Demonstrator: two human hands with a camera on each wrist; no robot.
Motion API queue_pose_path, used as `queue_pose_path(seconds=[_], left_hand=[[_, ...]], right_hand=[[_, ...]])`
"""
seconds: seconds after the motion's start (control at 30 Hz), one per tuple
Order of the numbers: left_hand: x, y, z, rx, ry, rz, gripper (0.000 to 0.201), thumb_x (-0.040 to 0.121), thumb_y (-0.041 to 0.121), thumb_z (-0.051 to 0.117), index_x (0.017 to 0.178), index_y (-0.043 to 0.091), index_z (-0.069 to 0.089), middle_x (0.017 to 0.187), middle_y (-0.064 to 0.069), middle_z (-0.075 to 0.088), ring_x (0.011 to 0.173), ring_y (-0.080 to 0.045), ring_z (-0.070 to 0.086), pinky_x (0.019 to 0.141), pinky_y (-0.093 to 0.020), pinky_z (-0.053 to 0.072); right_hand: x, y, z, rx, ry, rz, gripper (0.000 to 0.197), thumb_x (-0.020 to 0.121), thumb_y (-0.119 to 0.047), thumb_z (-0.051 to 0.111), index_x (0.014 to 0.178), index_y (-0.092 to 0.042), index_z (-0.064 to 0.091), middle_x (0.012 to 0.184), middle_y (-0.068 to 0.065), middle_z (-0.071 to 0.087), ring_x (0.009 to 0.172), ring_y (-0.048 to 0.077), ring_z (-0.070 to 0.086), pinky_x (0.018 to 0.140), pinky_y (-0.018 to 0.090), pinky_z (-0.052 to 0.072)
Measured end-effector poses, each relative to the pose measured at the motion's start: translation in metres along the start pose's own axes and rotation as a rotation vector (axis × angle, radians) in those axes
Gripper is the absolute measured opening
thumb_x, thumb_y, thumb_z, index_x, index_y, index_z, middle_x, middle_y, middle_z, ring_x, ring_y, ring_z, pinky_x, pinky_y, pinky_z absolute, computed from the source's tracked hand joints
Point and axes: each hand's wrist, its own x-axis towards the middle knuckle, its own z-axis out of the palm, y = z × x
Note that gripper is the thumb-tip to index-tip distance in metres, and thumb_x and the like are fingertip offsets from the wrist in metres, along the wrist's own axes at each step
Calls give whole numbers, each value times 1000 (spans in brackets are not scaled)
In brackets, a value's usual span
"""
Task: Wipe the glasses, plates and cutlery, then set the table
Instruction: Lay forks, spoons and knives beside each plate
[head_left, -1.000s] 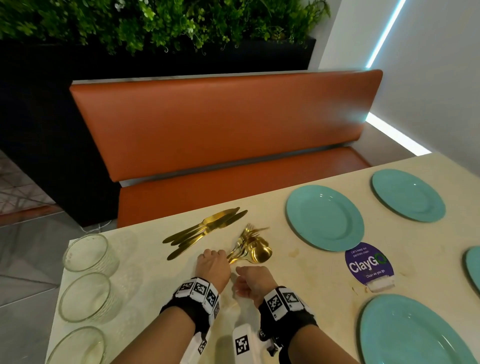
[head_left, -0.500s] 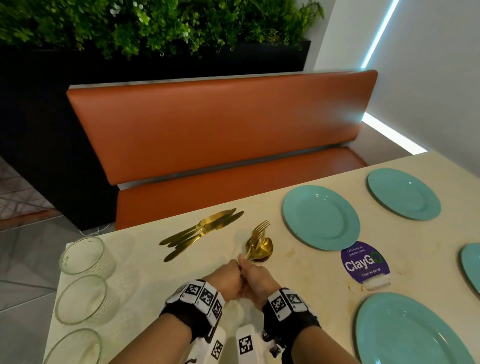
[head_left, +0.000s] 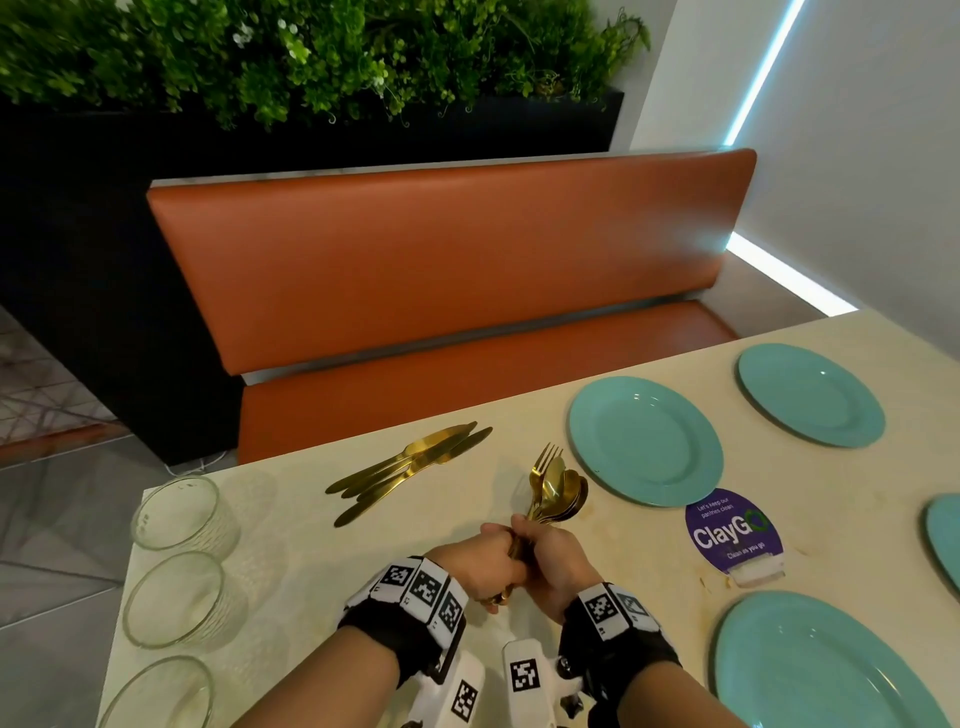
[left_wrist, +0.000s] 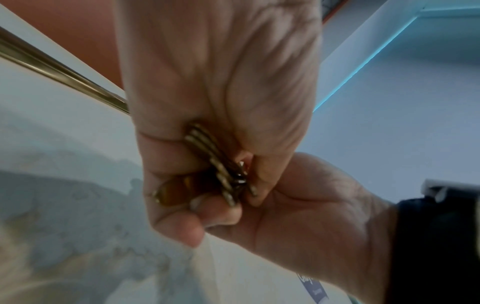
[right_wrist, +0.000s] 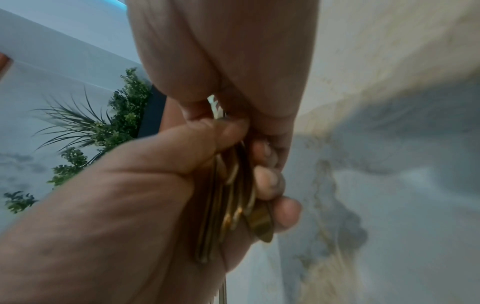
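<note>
Both hands clasp one bundle of gold forks and spoons (head_left: 553, 491) by the handles, heads raised off the cream table (head_left: 291, 540). My left hand (head_left: 480, 564) and right hand (head_left: 550, 558) press together around the handles. In the left wrist view the handle ends (left_wrist: 221, 166) poke out between the curled fingers. The right wrist view shows the gold handles (right_wrist: 233, 197) gripped the same way. Several gold knives (head_left: 410, 467) lie on the table beyond my left hand. Three clear glasses (head_left: 179, 512) stand along the left edge. Teal plates (head_left: 644, 441) lie to the right.
A purple ClayGo sticker (head_left: 732, 532) lies between the plates. An orange bench (head_left: 447, 260) runs along the far side of the table, with a dark planter of greenery (head_left: 311, 57) behind it. A white wall (head_left: 872, 156) closes the right side.
The forks and spoons lay loose on the table a second ago. Both hands have since closed together on their handles and lifted the bundle upright.
</note>
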Motion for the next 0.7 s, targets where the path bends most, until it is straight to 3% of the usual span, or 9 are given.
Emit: queue_pose_path(seconds=[0.17,0.2,0.27,0.3,0.37,0.43,0.5,0.57,0.7], left_hand=[[4,-1,5,95,100,-12,37,97,19,41,127,-1,47,101,-15,61,62,-9,52,60,-21,45],[4,0,6,109,136,-18,40,98,22,38,130,-2,45,111,-18,62,67,-10,56,63,-21,47],[2,5,9,135,166,-6,43,100,25,34,132,-2,44,127,-22,56,96,-26,63,82,-31,49],[0,9,10,165,162,11,42,100,23,33,132,-2,45,129,-22,55,110,-32,58,91,-35,46],[-7,17,9,261,97,32,40,99,20,34,132,2,47,126,-22,56,115,-33,55,96,-37,44],[-10,18,0,341,14,4,41,99,32,37,131,9,50,127,-16,58,115,-29,56,97,-35,42],[-7,9,-19,391,30,-109,57,94,55,38,131,13,52,130,-9,57,118,-25,54,100,-35,40],[0,-7,-40,443,223,-204,67,89,62,41,130,9,52,132,-9,55,119,-27,52,101,-39,43],[13,-51,-71,408,744,-271,55,96,37,47,141,9,33,147,-12,35,136,-29,33,110,-41,36]], right_hand=[[-4,-5,-2,-40,-16,-14,45,97,-27,44,121,10,52,95,15,70,70,23,64,56,31,47],[-4,-6,-2,-26,-22,-16,46,97,-30,42,121,9,51,95,15,71,74,24,64,60,32,48],[-5,-7,-2,19,-37,-13,43,99,-33,39,117,4,50,98,18,71,86,27,63,73,35,49],[-6,-9,-2,32,-44,-10,38,99,-33,38,111,1,50,98,19,70,89,28,63,77,36,48],[-9,-11,-2,27,-54,-12,32,100,-33,35,98,-4,50,95,19,70,88,27,62,84,38,46],[-10,-14,-3,15,-43,-33,35,100,-31,34,93,-2,52,82,15,71,79,25,62,78,37,48],[-9,-17,-6,47,-13,-53,37,101,-29,34,95,2,53,71,13,64,64,24,61,66,35,48],[-7,-21,-11,121,23,-72,26,101,-26,34,93,-5,47,61,8,48,51,23,50,62,36,47],[-7,-23,-19,110,59,-58,31,102,-25,33,75,-10,38,52,3,34,47,18,33,55,35,38]])
